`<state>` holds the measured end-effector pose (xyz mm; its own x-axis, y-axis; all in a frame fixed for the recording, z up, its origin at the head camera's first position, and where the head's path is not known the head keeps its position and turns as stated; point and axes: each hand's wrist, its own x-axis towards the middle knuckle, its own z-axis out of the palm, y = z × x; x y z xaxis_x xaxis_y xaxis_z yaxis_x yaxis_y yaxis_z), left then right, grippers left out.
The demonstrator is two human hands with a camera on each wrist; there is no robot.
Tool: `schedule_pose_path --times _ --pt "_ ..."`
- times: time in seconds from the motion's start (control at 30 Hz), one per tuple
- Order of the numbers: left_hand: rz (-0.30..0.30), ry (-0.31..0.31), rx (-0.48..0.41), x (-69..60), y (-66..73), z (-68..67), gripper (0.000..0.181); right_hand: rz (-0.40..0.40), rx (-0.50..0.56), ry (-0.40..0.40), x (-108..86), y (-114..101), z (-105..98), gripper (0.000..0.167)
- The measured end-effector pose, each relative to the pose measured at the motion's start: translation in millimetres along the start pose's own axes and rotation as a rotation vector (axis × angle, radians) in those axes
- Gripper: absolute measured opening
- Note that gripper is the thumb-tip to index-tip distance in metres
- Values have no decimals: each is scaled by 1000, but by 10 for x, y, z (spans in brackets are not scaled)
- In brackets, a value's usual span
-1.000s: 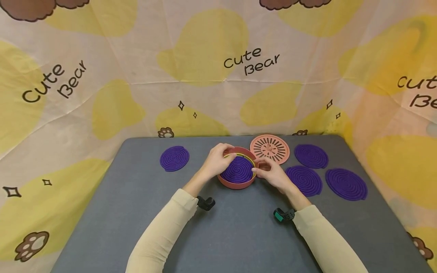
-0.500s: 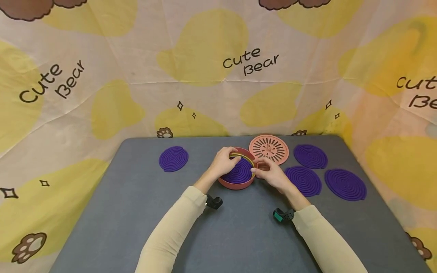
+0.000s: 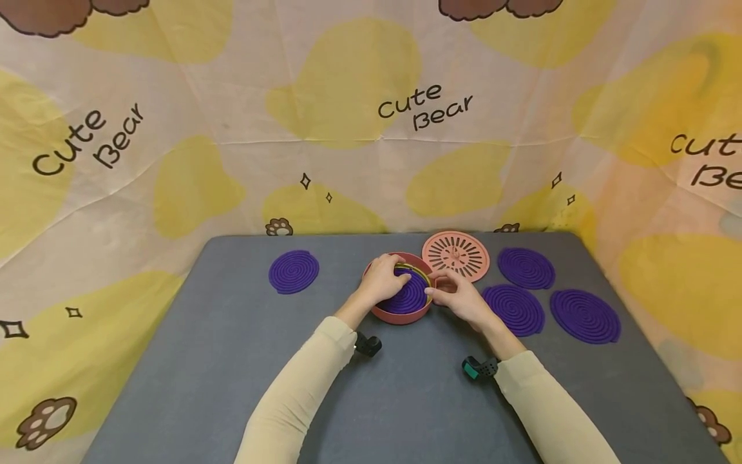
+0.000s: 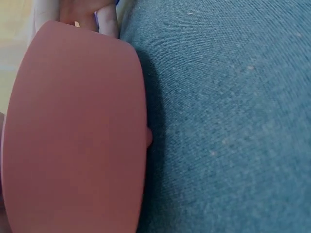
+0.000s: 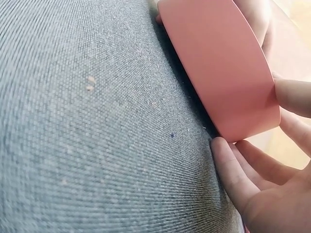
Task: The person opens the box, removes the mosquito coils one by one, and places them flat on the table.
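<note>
A round pink mosquito coil box (image 3: 400, 319) stands on the table with a purple mosquito coil (image 3: 409, 298) inside it. Part of a thin yellow ring (image 3: 418, 267) shows along the coil's far edge. My left hand (image 3: 379, 281) reaches over the box's left side, thumb and fingers inside above the coil; whether they pinch anything is hidden. On the right, my right hand (image 3: 458, 298) grips the box, its thumb at the rim and its fingers against the outer wall. The box's smooth side wall (image 4: 77, 126) fills much of the left wrist view.
The slotted pink lid (image 3: 456, 256) lies behind the box on its right. Several loose purple coils lie flat: one coil (image 3: 294, 272) at the left, others (image 3: 585, 316) at the right. A printed cloth (image 3: 348, 129) hangs behind the grey table (image 3: 232, 386).
My left hand has shifted right and slightly lower over the box, covering more of the coil's left side. The right hand keeps its place at the rim.
</note>
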<state>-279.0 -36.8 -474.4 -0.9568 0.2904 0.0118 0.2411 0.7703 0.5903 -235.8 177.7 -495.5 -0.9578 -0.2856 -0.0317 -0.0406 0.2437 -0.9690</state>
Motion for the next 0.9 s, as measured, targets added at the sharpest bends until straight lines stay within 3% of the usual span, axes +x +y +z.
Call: schedule_pose_path --times 0.47,0.9 --pt "70 -50 187 -35 5 28 48 1 1 -5 3 22 -3 45" --pt "115 20 154 -29 -7 11 43 6 12 2 7 20 -1 44"
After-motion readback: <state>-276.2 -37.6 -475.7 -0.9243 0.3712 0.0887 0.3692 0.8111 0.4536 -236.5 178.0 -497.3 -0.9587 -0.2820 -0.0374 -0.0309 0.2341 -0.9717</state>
